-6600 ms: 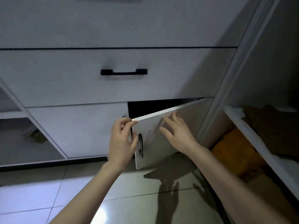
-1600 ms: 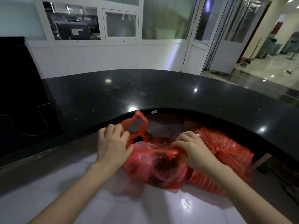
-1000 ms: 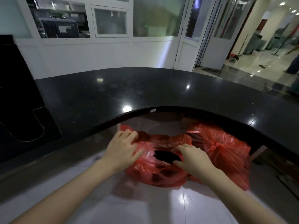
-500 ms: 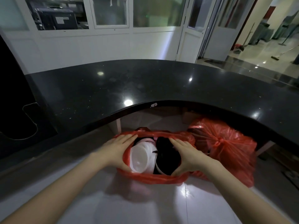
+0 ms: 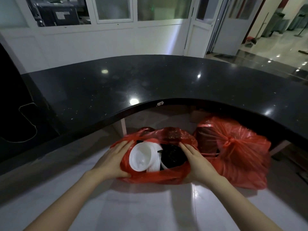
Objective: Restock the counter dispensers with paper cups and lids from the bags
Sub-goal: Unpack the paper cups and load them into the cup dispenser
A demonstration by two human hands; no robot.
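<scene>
Two bags on the floor under the worktop's (image 5: 150, 87) near edge. The open bag (image 5: 158, 178), shut a second ago, now gapes: left hand (image 5: 115, 161) and right hand (image 5: 198, 162), grip flat and wide, spread its mouth. White lids (image 5: 141, 158) and black lids (image 5: 173, 156) reachable. Tied bag (image 5: 236, 150) untouched.

A curved black counter (image 5: 150, 84) fronts white-framed windows (image 5: 115, 9).

A service lobby: a curved, polished black stone counter (image 5: 150, 84) faces white-framed glass partition windows (image 5: 115, 9) and a glossy tiled hallway floor (image 5: 266, 55).
</scene>
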